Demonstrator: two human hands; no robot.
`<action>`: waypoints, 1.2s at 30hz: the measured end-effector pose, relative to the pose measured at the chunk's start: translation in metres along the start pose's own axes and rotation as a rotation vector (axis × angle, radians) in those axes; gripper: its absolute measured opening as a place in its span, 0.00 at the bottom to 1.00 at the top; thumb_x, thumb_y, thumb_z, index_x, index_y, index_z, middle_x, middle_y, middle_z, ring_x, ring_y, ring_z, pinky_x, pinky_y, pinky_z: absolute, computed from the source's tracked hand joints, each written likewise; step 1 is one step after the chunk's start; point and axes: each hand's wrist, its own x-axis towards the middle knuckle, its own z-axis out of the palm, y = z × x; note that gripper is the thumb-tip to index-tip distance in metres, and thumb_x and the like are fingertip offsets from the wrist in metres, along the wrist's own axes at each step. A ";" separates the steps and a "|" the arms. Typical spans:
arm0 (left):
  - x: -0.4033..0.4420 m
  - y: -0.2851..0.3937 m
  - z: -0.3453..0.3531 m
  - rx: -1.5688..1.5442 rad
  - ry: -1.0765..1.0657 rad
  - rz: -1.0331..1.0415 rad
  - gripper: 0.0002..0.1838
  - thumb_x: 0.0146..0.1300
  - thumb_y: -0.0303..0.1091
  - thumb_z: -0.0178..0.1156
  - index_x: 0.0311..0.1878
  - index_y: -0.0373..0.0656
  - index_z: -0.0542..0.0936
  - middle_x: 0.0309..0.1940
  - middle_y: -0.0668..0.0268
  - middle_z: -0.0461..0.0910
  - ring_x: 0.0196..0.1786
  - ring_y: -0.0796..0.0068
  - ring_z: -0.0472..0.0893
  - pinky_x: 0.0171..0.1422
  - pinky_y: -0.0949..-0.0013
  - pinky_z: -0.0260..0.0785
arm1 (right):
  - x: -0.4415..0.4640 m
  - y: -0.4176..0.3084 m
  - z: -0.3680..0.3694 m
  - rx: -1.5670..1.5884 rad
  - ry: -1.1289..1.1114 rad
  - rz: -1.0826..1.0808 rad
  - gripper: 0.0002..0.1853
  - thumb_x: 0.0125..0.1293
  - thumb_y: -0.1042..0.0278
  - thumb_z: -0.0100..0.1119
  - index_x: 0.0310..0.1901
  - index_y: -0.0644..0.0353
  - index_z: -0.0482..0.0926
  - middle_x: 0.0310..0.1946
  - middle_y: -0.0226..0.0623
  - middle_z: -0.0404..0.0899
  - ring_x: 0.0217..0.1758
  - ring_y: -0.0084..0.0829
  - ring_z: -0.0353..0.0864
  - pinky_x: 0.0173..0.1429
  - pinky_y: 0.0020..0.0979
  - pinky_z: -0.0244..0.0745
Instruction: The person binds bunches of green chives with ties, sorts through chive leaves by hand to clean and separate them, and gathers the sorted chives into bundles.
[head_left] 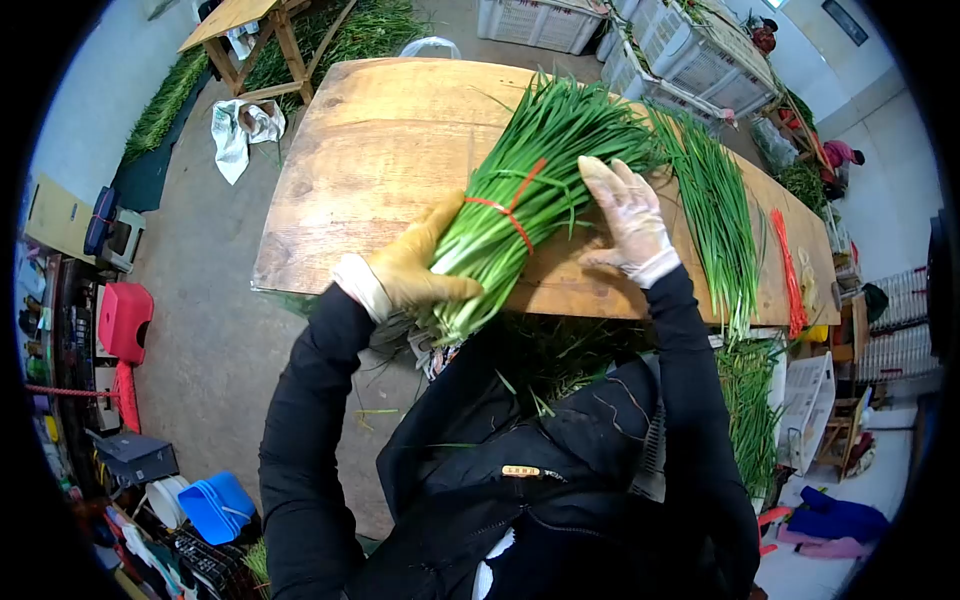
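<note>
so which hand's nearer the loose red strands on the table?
Right. The right hand is across the loose greens from the red strands; the left hand is farther, at the tied bundle.

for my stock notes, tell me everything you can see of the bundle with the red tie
The bundle is long, thin green leaves narrowing to pale stems, its middle crossed by a Y-shaped red tie. It slants over the wooden table, leaf tips pointing away, stem ends past the near edge. The left hand holds the stems; the open right hand is beside the leaves, contact unclear.
</note>
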 end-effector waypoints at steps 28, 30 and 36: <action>-0.031 0.011 -0.043 0.475 0.846 0.495 0.27 0.56 0.35 0.57 0.57 0.36 0.64 0.51 0.53 0.70 0.56 0.61 0.69 0.60 0.66 0.59 | 0.032 -0.012 -0.024 -0.105 0.069 -0.004 0.47 0.37 0.68 0.67 0.63 0.52 0.54 0.48 0.41 0.68 0.52 0.40 0.66 0.55 0.38 0.60; -0.039 0.044 -0.006 0.958 0.700 0.378 0.48 0.44 0.52 0.63 0.64 0.36 0.52 0.62 0.53 0.57 0.64 0.57 0.58 0.66 0.59 0.49 | 0.037 -0.022 -0.014 0.027 0.110 -0.065 0.36 0.44 0.78 0.55 0.60 0.54 0.59 0.45 0.44 0.69 0.48 0.43 0.68 0.52 0.38 0.63; -0.018 0.000 0.055 1.521 0.528 0.051 0.52 0.42 0.55 0.61 0.65 0.36 0.50 0.63 0.51 0.52 0.65 0.56 0.55 0.67 0.60 0.47 | 0.056 -0.025 -0.016 0.575 0.201 0.142 0.17 0.59 0.65 0.50 0.49 0.61 0.72 0.45 0.42 0.74 0.49 0.37 0.72 0.56 0.31 0.63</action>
